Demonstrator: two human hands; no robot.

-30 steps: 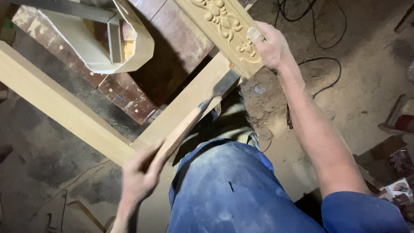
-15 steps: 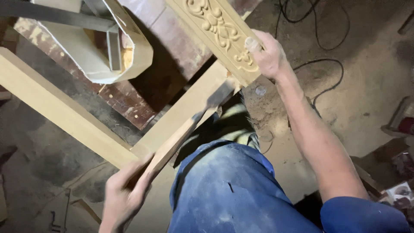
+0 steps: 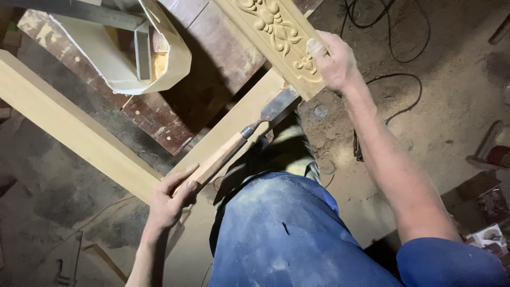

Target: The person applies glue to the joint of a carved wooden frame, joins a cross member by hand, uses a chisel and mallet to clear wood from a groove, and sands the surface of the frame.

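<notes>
Dusty workshop floor (image 3: 451, 122), pale timber frame (image 3: 69, 127) as the surface: left hand (image 3: 170, 202) wrapped around the chisel (image 3: 239, 141) handle, blade under the carved panel (image 3: 279, 37), which the right hand (image 3: 334, 61) grips at its lower end, apparently to steady it.

1 head view, steeply downward, close above both hands

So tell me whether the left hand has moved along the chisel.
Yes. The left hand slid back toward the butt of the chisel, away from the carved board.
</notes>
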